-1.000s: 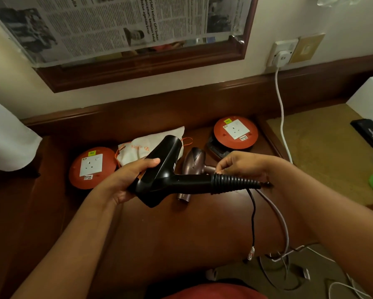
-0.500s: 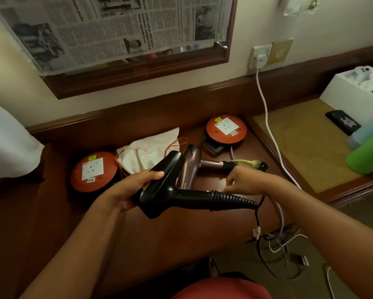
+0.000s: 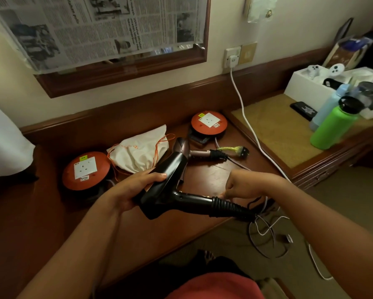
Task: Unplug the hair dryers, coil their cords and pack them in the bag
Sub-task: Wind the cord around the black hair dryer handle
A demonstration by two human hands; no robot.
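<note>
My left hand (image 3: pixel 133 188) grips the body of a black hair dryer (image 3: pixel 170 190), held above the wooden desk (image 3: pixel 51 223) with its handle pointing right. My right hand (image 3: pixel 244 186) hovers just above the ribbed cord collar, fingers curled; I cannot tell whether it holds the black cord (image 3: pixel 256 201) that hangs off the desk edge. Behind lies a brown hair dryer (image 3: pixel 187 151), its plug (image 3: pixel 239 150) wrapped in yellow. A white drawstring bag (image 3: pixel 138 154) lies beside it.
Two orange socket reels (image 3: pixel 85 170) (image 3: pixel 209 123) sit on the desk. A white cable (image 3: pixel 246 117) runs from the wall socket (image 3: pixel 233 58) to the floor. A green bottle (image 3: pixel 332 128), blue bottle (image 3: pixel 325 108) and white box (image 3: pixel 304 88) stand at right. Loose cables (image 3: pixel 269 236) lie on the floor.
My right hand has slid along the dryer handle toward the cord collar. My head has turned right, bringing the bottles and box further into view.
</note>
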